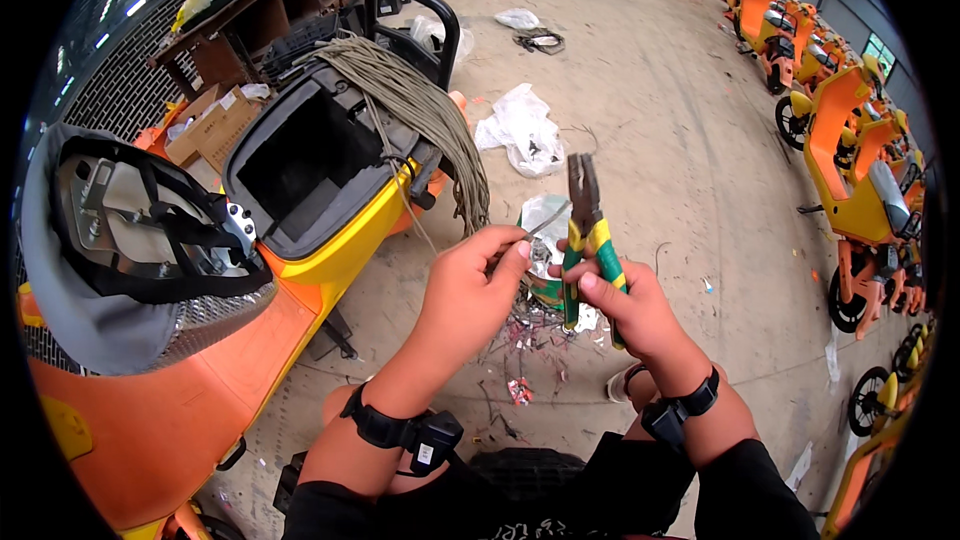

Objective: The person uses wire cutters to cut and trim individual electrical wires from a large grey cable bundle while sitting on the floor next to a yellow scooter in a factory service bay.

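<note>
In my left hand (465,280) a thin grey cable end (548,223) is pinched between thumb and fingers, its tip pointing up toward the pliers. My right hand (640,305) is wrapped round combination pliers (583,190) with green and yellow handles. The handles are spread, and the dark jaws point upward beside the cable tip; I cannot tell whether they touch. A thick coil of grey-green cable (410,105) hangs over the rear of an orange and yellow scooter (190,390). One strand drops from the coil toward my left hand.
The scooter's tilted seat (150,330) lies beside its open black storage compartment (310,170). Under my hands stands a green bucket (545,290), with wire scraps (520,340) around it. White plastic bags (525,130) lie ahead. Orange scooters (850,160) line the right; a cluttered workbench (270,15) is far left.
</note>
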Demonstrator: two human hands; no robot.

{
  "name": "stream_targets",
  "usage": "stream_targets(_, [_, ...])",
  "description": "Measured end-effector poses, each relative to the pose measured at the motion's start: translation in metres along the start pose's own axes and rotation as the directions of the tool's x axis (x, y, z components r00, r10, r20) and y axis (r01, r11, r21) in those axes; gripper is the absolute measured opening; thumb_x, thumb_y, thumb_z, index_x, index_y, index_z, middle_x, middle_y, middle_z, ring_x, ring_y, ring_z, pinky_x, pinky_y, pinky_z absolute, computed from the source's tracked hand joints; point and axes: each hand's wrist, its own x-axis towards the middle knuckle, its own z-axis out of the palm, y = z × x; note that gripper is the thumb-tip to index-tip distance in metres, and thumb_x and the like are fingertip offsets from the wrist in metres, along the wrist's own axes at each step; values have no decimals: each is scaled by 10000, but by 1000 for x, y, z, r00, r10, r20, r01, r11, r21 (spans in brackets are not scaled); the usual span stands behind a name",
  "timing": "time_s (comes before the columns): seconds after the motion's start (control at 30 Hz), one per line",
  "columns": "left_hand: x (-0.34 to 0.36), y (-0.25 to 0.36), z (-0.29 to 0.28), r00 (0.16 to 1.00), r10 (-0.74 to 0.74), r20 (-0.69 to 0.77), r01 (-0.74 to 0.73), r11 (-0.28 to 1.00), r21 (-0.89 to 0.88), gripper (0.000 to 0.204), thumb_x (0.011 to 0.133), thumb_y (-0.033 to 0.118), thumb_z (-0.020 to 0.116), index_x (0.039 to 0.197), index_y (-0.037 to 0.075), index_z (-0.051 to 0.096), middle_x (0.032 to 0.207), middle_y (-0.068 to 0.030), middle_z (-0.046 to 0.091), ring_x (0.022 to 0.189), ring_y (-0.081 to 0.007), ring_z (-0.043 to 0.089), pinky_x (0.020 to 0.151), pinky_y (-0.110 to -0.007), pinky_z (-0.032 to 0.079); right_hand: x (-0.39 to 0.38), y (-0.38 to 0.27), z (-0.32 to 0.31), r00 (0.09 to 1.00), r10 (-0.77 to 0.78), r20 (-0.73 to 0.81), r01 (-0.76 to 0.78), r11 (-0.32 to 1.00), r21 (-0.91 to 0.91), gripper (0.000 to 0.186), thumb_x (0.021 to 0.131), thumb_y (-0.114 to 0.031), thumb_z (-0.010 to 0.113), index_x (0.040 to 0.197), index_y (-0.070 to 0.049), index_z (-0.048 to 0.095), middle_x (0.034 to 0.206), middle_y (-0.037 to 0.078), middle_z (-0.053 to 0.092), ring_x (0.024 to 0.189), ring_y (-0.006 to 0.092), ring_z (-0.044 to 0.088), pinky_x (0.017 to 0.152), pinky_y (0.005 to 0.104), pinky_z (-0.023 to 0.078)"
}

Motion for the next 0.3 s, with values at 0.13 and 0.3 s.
stream_targets(0.13, [-4, -1, 0, 975, 222, -16, -208, 936, 283, 197, 965, 141, 689, 1093, -7, 712, 854, -99, 710, 707, -103, 625, 587, -281, 472, 10, -3, 10, 995, 9, -102, 6, 989, 149, 294, 1010, -252, 668, 1142, 9, 700, 1282, 81, 623, 999, 142, 626, 888, 316, 517])
stream_targets(0.3, [0, -2, 1, 960, 278, 24, -273, 917, 292, 172, 961, 113, 680, 1084, -1, 720, 867, -129, 734, 710, -212, 661, 667, -307, 507, 21, -7, 17, 982, -39, -183, 58, 993, 101, 275, 1016, -239, 661, 1149, -1, 695, 1329, 83, 584, 968, 140, 635, 898, 327, 524])
